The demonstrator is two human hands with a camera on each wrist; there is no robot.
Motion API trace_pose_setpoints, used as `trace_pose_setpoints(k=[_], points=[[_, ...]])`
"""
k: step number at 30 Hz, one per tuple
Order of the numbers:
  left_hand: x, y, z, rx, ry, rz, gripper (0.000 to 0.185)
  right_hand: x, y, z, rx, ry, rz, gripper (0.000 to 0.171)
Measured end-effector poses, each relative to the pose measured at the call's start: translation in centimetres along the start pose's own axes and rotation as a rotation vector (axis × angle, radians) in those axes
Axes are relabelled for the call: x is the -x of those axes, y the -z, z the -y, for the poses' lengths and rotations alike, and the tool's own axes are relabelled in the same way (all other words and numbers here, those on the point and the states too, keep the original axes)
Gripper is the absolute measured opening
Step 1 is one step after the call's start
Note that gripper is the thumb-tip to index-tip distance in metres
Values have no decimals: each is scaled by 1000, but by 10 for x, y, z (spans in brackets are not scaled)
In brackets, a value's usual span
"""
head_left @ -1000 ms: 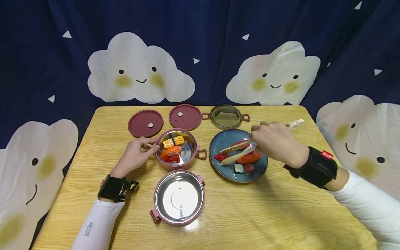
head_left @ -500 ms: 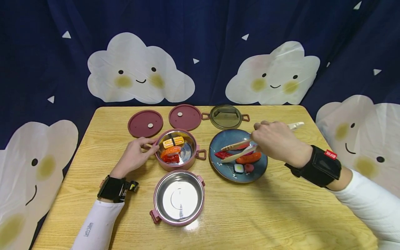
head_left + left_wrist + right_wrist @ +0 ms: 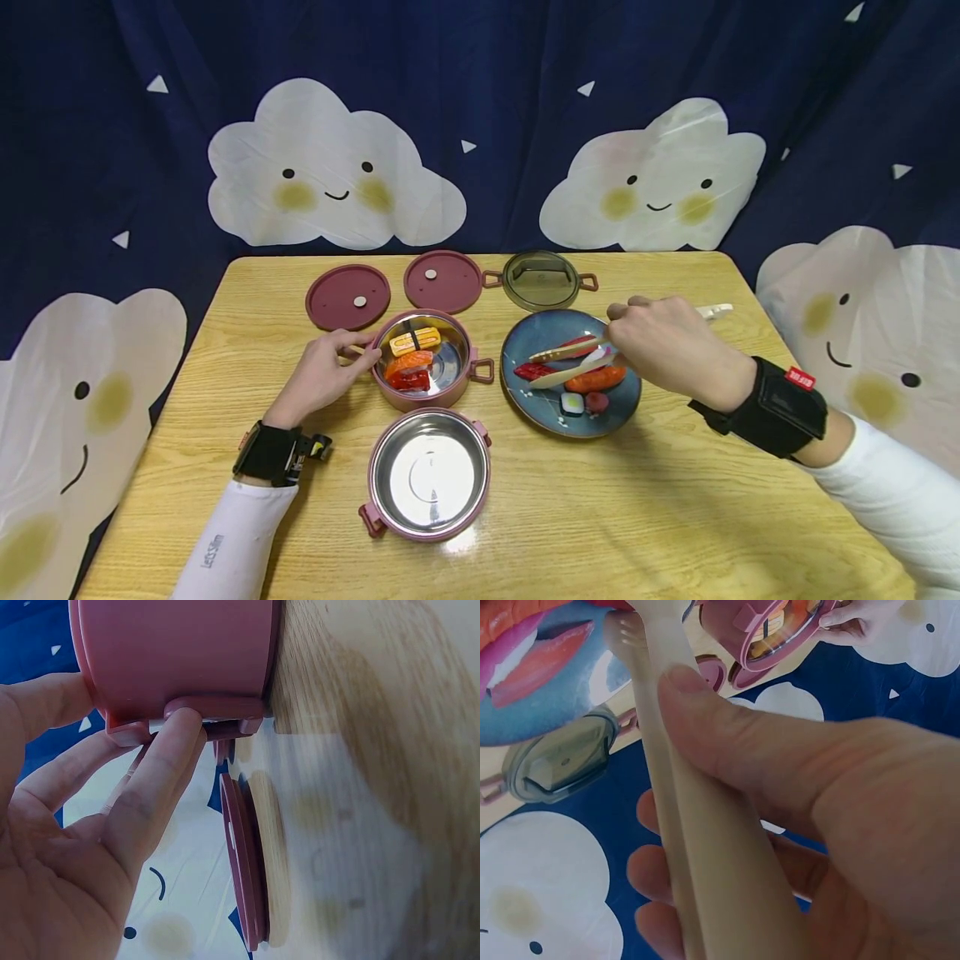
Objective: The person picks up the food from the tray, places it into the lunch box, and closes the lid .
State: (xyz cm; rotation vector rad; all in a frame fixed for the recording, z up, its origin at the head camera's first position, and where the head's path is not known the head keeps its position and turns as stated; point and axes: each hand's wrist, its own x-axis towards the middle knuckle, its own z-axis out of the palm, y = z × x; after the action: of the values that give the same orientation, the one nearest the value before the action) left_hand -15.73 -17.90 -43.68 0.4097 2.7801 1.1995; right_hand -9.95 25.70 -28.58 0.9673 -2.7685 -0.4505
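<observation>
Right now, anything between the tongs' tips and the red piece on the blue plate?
Nothing visible. The right hand grips the tongs, whose tips sit just over the red piece at the left edge of the blue plate. The orange piece lies beside them, not between.

Blue plate (image 3: 534, 337) — pink container (image 3: 423, 398)

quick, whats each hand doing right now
Left hand: fingers relaxed, fingertips touching the handle of the pink tin with sushi.
Right hand: gripping the wooden tongs over the blue plate.
</observation>
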Motion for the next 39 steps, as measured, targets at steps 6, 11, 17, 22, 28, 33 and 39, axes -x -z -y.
trace_pose_setpoints(k=[6, 11, 17, 22, 28, 33, 39], points=[[0, 0, 1, -1, 4, 1, 41, 1, -3, -2, 44, 23, -53, 27], [-1, 0, 1, -11, 7, -3, 42, 0, -4, -5, 69, 35, -69, 25], [-1, 0, 1, -7, 6, -4, 42, -3, -5, -8, 79, 52, -78, 24], [0, 0, 0, -4, 3, 0, 42, -4, -4, -11, 114, 62, -83, 24], [0, 0, 0, -7, 8, -2, 40, -6, 3, -14, 123, 78, -101, 23], [0, 1, 0, -10, 6, 1, 41, -9, 10, -16, 121, 87, -100, 20], [0, 0, 1, -12, 5, 3, 42, -14, 10, -16, 127, 100, -65, 17]])
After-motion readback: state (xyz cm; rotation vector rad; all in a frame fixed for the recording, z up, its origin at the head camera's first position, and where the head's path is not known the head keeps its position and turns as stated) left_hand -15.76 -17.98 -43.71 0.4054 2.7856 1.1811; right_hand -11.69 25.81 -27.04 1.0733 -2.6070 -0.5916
